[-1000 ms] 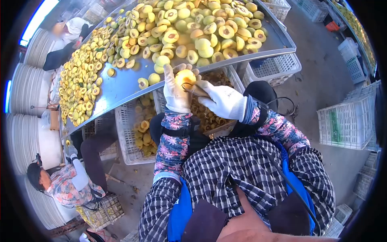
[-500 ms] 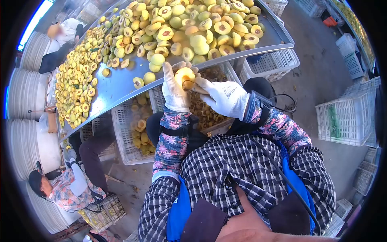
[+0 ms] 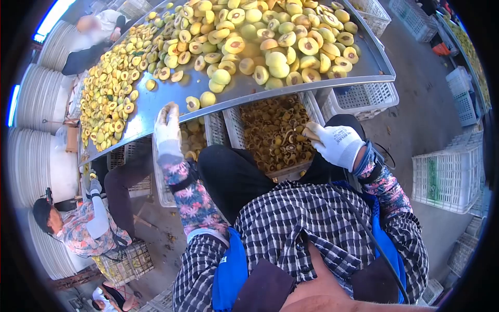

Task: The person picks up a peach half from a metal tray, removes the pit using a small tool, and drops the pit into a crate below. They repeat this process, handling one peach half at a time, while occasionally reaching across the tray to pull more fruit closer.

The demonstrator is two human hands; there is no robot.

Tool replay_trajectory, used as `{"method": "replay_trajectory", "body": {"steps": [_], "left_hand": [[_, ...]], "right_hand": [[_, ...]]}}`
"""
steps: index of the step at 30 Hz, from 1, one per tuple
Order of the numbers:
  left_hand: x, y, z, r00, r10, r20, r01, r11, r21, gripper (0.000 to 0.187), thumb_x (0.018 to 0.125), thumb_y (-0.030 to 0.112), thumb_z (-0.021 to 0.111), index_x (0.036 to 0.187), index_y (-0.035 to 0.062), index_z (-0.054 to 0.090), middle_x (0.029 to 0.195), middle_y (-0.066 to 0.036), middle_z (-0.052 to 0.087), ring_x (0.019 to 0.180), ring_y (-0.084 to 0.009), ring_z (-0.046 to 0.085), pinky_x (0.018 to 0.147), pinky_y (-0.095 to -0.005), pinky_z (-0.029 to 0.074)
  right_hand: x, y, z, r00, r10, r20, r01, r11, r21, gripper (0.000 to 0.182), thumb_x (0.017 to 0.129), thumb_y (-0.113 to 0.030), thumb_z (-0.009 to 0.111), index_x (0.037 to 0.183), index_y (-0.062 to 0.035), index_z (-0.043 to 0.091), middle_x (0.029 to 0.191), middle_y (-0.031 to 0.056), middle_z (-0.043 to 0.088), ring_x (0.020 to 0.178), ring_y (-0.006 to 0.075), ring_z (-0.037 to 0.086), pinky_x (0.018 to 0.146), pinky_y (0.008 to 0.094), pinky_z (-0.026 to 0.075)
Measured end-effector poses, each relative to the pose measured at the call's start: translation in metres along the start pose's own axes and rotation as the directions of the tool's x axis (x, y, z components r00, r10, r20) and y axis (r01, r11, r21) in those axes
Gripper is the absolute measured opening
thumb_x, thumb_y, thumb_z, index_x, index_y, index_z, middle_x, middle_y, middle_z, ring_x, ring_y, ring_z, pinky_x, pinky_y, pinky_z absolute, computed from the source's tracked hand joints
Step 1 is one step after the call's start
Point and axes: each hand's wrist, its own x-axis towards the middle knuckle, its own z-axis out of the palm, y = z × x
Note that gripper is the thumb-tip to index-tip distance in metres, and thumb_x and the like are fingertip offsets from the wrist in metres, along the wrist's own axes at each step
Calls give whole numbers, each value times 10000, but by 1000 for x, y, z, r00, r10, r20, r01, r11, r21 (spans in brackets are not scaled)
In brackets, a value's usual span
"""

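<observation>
As left hand (image 3: 169, 136) crosses edge (image 3: 312, 85), fruit (image 3: 193, 103) near

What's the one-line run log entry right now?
left hand: by table edge, contents unclear | right hand: above crate of fruit pieces, grip unclear | table: halved fruit piled

fruit-processing workshop: metal table (image 3: 156, 112) heaped with halved fruit (image 3: 307, 46), stacked crates (image 3: 448, 174).

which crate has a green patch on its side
The white crate at far right, past the right hand; crates under the table's edge show none.
</observation>
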Motion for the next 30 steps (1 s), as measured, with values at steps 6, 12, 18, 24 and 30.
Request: {"method": "replay_trajectory", "body": {"steps": [6,12,18,24,30], "left_hand": [[52,0,67,914,306,265,-393,828,399,638,775,309,723,1303,28,501,1296,-200,518,1230,-341,469,1034,-412,383],[70,-9,156,821,241,518,-537,635,556,845,686,229,758,1420,150,347,1383,-207,416,1262,-386,421,1046,-452,389],[72,-7,152,975,111,191,-71,976,-205,407,839,366,674,1100,64,593,978,-127,645,825,-256,629,767,-365,522],[-45,87,110,752,-60,657,591,502,-631,500,932,563,459,1043,96,596,793,-65,651,604,-151,591,527,-274,484],[-83,98,115,755,24,656,557,504,-660,490,986,505,400,1127,77,592,943,-24,623,798,-127,575,705,-273,476]], "right_hand": [[12,-11,1,997,-81,-16,82,994,70,421,901,-262,532,1251,-41,452,903,177,680,789,350,662,682,431,524],[13,-19,5,997,-51,62,46,996,71,438,918,-269,513,1281,-41,427,948,173,682,829,355,660,721,424,523],[7,-23,-6,984,-97,-152,140,943,303,423,920,-253,550,1259,-27,436,1032,177,664,914,345,653,764,406,522],[40,-50,-16,842,-93,-532,326,873,364,394,890,-213,610,1213,-39,465,816,204,638,770,379,643,666,426,515],[56,-62,-5,697,-134,-705,270,959,85,352,873,-212,632,1142,-17,517,812,163,643,665,330,649,577,404,521]]}}
